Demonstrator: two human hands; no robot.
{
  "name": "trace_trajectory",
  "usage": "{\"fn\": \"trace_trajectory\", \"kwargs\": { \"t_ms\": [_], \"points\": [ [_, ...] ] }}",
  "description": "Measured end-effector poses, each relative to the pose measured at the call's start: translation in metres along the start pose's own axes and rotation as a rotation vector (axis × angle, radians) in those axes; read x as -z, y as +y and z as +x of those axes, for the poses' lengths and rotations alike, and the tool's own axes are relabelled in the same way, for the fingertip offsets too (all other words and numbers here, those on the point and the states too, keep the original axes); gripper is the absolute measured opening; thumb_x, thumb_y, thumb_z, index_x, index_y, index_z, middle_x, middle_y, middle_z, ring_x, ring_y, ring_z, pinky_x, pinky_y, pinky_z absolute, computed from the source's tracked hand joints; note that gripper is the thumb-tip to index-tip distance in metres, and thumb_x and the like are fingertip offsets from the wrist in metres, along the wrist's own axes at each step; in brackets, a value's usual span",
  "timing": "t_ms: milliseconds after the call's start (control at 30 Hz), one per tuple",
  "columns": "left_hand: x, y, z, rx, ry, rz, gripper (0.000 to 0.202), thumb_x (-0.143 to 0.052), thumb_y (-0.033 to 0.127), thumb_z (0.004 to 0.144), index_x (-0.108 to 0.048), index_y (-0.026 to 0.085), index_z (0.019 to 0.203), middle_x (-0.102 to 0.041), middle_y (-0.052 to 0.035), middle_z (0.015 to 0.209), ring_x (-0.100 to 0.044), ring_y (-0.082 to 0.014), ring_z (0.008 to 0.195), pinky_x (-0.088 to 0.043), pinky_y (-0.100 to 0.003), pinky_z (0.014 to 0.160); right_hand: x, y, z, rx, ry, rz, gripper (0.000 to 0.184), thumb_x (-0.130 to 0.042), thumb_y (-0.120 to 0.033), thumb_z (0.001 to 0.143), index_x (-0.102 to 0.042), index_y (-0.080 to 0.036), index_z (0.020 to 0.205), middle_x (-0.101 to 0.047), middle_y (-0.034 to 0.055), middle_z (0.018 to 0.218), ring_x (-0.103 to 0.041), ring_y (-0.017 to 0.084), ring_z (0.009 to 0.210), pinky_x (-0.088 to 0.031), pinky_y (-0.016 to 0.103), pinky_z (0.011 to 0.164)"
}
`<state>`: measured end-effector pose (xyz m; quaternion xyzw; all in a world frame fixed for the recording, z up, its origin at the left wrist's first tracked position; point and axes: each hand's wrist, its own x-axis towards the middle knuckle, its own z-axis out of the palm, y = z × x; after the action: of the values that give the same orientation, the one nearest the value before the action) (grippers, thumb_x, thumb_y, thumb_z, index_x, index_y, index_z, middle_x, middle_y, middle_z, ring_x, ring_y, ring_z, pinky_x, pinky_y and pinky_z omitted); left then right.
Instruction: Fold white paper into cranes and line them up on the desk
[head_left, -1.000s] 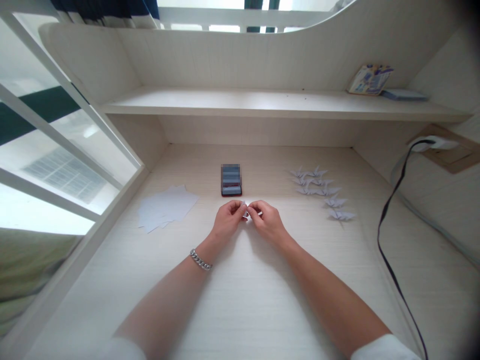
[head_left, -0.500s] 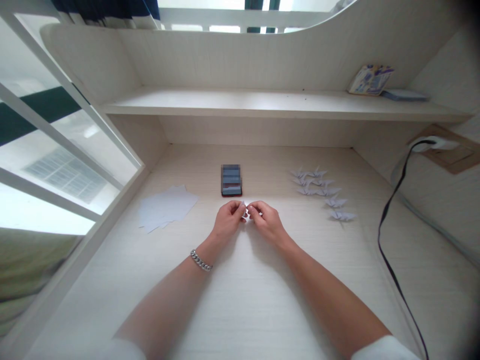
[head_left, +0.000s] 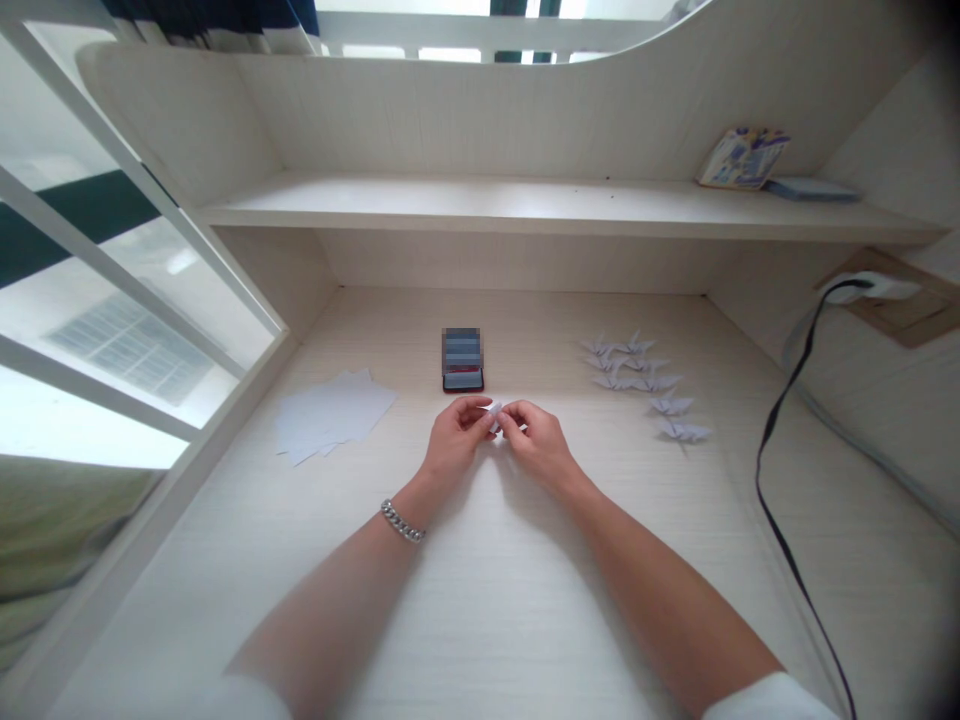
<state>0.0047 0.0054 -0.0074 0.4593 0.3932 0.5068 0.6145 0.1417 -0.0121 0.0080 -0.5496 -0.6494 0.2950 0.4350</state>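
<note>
My left hand (head_left: 454, 443) and my right hand (head_left: 538, 442) meet over the middle of the pale wooden desk (head_left: 487, 600). Both pinch a small piece of folded white paper (head_left: 493, 411) between their fingertips, and most of it is hidden by the fingers. A silver bracelet (head_left: 402, 521) circles my left wrist. Just beyond the hands lies a phone (head_left: 462, 360) with a red case. Several finished paper cranes (head_left: 645, 385) sit in a cluster to the right. A loose stack of white paper sheets (head_left: 332, 415) lies to the left.
A black cable (head_left: 780, 440) runs from a wall socket (head_left: 874, 290) down the desk's right side. A shelf (head_left: 525, 205) spans the back, with a small booklet (head_left: 741, 157) at its right end. A glass pane with white bars (head_left: 112, 300) borders the left.
The fingertips of both hands have shifted slightly on the folded paper, and its white tip now shows a little more above the left fingers. Nothing else moved.
</note>
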Motion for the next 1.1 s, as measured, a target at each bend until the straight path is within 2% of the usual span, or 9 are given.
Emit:
{"fn": "trace_trajectory", "kwargs": {
  "t_ms": [133, 233, 333, 600, 767, 933, 1100],
  "points": [
    [-0.001, 0.003, 0.000, 0.027, 0.056, -0.033, 0.031, -0.074, 0.029, 0.062, -0.056, 0.014, 0.083, -0.062, -0.0006, 0.071, -0.059, -0.0109, 0.064, -0.048, -0.025, 0.062, 0.000, 0.004, 0.003, -0.089, -0.028, 0.188, 0.024, -0.050, -0.037, 0.080, -0.061, -0.016, 0.078, -0.062, 0.0035, 0.069, -0.057, 0.015, 0.064, -0.044, 0.026, 0.058],
    [0.000, 0.005, 0.000, 0.017, 0.046, -0.010, 0.027, -0.072, 0.028, 0.063, -0.055, 0.014, 0.078, -0.061, 0.0007, 0.067, -0.056, -0.0090, 0.060, -0.045, -0.022, 0.059, -0.001, 0.010, 0.005, -0.177, -0.071, 0.416, 0.027, -0.052, -0.042, 0.078, -0.059, -0.015, 0.081, -0.060, 0.0034, 0.068, -0.056, 0.015, 0.062, -0.044, 0.024, 0.052],
    [0.001, 0.004, 0.000, 0.005, 0.012, 0.024, 0.023, -0.071, 0.028, 0.065, -0.057, 0.013, 0.076, -0.061, -0.0002, 0.066, -0.056, -0.0091, 0.060, -0.044, -0.022, 0.059, -0.002, 0.014, 0.007, -0.222, -0.093, 0.510, 0.025, -0.057, -0.041, 0.075, -0.059, -0.016, 0.077, -0.058, 0.0015, 0.064, -0.055, 0.013, 0.058, -0.042, 0.023, 0.050],
    [0.002, 0.001, 0.001, -0.027, -0.058, 0.158, 0.025, -0.065, 0.036, 0.071, -0.061, 0.012, 0.077, -0.063, -0.0050, 0.072, -0.058, -0.0133, 0.066, -0.047, -0.026, 0.064, -0.001, 0.011, 0.008, -0.269, -0.102, 0.487, 0.025, -0.058, -0.040, 0.074, -0.060, -0.015, 0.073, -0.059, 0.0013, 0.061, -0.053, 0.012, 0.054, -0.043, 0.024, 0.050],
    [0.001, 0.000, 0.001, -0.029, -0.035, 0.188, 0.027, -0.065, 0.039, 0.070, -0.058, 0.014, 0.074, -0.060, -0.0027, 0.069, -0.057, -0.0131, 0.066, -0.047, -0.025, 0.062, -0.001, 0.012, 0.005, -0.187, -0.114, 0.376, 0.025, -0.055, -0.038, 0.076, -0.062, -0.015, 0.077, -0.061, 0.0024, 0.064, -0.053, 0.012, 0.054, -0.043, 0.024, 0.051],
    [0.000, 0.000, 0.001, 0.003, 0.012, 0.109, 0.028, -0.065, 0.041, 0.070, -0.058, 0.014, 0.071, -0.058, -0.0014, 0.068, -0.054, -0.0112, 0.065, -0.047, -0.024, 0.061, -0.002, 0.014, 0.004, -0.131, -0.086, 0.269, 0.026, -0.052, -0.038, 0.079, -0.062, -0.015, 0.076, -0.061, 0.0024, 0.065, -0.054, 0.013, 0.056, -0.043, 0.025, 0.054],
    [0.000, 0.005, 0.001, 0.024, 0.006, 0.014, 0.027, -0.069, 0.038, 0.067, -0.059, 0.013, 0.072, -0.059, -0.0017, 0.069, -0.054, -0.0101, 0.064, -0.048, -0.023, 0.060, -0.002, 0.013, 0.005, -0.140, -0.067, 0.301, 0.025, -0.051, -0.038, 0.079, -0.061, -0.015, 0.077, -0.060, 0.0019, 0.066, -0.054, 0.013, 0.057, -0.043, 0.024, 0.052]
  ]
}}
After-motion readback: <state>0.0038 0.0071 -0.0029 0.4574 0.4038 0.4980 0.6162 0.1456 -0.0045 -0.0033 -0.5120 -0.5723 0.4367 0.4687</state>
